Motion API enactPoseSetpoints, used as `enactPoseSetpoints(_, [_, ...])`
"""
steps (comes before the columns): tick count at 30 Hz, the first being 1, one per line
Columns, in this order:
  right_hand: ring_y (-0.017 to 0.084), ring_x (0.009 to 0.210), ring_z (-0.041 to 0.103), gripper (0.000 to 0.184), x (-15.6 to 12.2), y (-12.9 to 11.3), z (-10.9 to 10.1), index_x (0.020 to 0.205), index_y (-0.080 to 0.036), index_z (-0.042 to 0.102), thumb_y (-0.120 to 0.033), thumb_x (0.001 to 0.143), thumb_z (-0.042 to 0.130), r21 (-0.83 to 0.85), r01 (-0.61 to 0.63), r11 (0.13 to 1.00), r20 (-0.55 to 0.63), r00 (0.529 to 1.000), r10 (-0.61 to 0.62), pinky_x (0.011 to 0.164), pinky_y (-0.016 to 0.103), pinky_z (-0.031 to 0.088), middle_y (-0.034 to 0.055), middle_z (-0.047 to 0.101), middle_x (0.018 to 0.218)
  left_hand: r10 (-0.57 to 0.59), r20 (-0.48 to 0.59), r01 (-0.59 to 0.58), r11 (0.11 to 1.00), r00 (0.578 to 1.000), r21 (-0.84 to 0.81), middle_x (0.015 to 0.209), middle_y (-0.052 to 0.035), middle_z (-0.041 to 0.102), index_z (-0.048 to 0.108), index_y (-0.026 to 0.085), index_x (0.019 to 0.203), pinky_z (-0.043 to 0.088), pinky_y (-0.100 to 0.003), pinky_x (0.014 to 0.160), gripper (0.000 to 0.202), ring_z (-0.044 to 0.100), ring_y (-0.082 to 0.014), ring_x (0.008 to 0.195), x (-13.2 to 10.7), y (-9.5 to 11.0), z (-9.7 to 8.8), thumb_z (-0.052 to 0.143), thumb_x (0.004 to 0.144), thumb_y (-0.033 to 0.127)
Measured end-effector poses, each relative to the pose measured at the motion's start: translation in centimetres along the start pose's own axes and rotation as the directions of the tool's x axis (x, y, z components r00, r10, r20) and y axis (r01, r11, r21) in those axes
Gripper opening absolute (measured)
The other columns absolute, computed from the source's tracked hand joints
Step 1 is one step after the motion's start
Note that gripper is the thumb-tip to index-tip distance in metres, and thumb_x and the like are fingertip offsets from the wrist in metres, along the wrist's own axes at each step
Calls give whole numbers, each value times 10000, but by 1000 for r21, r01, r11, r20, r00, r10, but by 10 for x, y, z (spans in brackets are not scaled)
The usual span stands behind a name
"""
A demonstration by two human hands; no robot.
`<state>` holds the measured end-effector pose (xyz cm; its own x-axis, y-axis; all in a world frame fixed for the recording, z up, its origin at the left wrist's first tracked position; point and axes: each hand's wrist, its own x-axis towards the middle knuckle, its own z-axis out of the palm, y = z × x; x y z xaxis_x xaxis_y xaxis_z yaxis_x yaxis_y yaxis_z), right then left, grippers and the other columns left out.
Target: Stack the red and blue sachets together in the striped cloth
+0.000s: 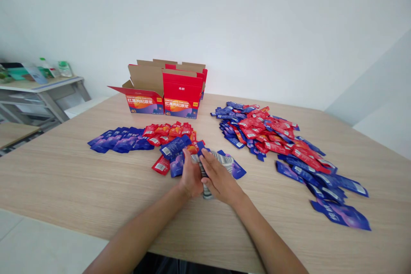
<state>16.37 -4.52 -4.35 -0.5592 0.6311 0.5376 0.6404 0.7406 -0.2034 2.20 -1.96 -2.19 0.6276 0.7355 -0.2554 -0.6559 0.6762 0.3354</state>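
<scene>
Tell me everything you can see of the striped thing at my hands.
The striped thing has pale and dark bands and looks like soft fabric. Your left hand and right hand seem to press against it, hiding its middle. One part shows past the right fingers, beside a blue packet; another shows below, between the hands.

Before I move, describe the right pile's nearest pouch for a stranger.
On the table, find the red and blue pile at right. At its near end lies a blue pouch with purple print, closer to the viewer than any neighbour.
</scene>
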Motion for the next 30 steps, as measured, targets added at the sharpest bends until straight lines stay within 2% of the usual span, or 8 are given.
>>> enactPoseSetpoints(6, [304, 1522, 267, 886, -1, -4, 9, 1622, -160, 135, -522, 959, 598, 70, 33, 997, 49, 998, -37, 1187, 534, 370, 211, 272, 1637, 195, -19, -195, 981, 981, 16, 1163, -186, 738, 653, 100, 1281, 431, -521, 1097, 959, 650, -346, 1187, 7, 35, -6, 223, 857, 845])
enactPoseSetpoints(13, [373, 1528, 219, 1039, 1, 7, 8, 1598, -75, 199, -735, 873, 541, -46, -80, 996, -28, 996, 79, 1186, 606, 320, 289, 237, 1623, -82, 36, 77, 990, 996, 116, 1223, -146, 728, 604, 168, 1371, 419, -497, 1116, 777, 636, -336, 1228, -2, -4, -1, 319, 925, 736])
enactPoseSetpoints(16, [359, 1534, 206, 1007, 0, 11, 2, 1606, -110, 197, -798, 891, 367, -4, -141, 990, -35, 989, 141, 1197, 597, 305, 249, 200, 1649, -160, 7, 157, 976, 987, 154, 1200, -125, 742, 594, 200, 1386, 450, -495, 1090, 647, 648, -340, 1214, -2, -20, -4, 454, 936, 644])
enactPoseSetpoints(20, [289, 1542, 208, 931, -2, 16, -3, 1629, -171, 95, -782, 928, 143, 178, -142, 974, -92, 983, 160, 1223, 518, 291, 171, 183, 1675, -167, -115, 177, 980, 979, 88, 1098, -143, 772, 623, 144, 1337, 513, -501, 1023, 483, 714, -347, 1082, 5, -22, -9, 653, 896, 338])
enactPoseSetpoints(22, [274, 1530, 254, 848, -4, 24, -4, 1618, -191, 173, -737, 969, 160, 224, -199, 954, -201, 948, 245, 1223, 506, 295, 154, 243, 1663, -103, -219, 119, 991, 970, 59, 1040, -147, 783, 638, 107, 1297, 537, -505, 993, 445, 743, -335, 1000, 10, -16, -8, 676, 861, 188])
enactPoseSetpoints(25, [282, 1473, 375, 640, -7, 42, -3, 1479, -187, 463, -614, 1032, 295, 209, -411, 887, -371, 806, 461, 1190, 519, 341, 160, 407, 1582, 48, -328, -31, 998, 943, 58, 940, -144, 792, 658, 67, 1227, 570, -490, 951, 396, 767, -304, 881, 16, 3, -4, 680, 834, 109])
enactPoseSetpoints(27, [303, 1426, 436, 530, -10, 56, -3, 1372, -159, 563, -522, 1040, 366, 100, -592, 799, -380, 720, 581, 1154, 531, 379, 182, 483, 1516, 131, -367, -114, 991, 921, 68, 849, -135, 789, 672, 54, 1166, 593, -472, 910, 327, 771, -285, 789, 18, 20, -2, 674, 855, 154])
enactPoseSetpoints(30, [337, 1359, 497, 460, -14, 68, -7, 1334, -109, 589, -402, 1011, 445, -117, -748, 653, -280, 655, 701, 1107, 519, 415, 226, 534, 1442, 261, -402, -251, 965, 878, 80, 779, -98, 782, 674, 91, 1140, 606, -455, 881, 276, 765, -253, 727, 19, 47, -4, 606, 927, 253])
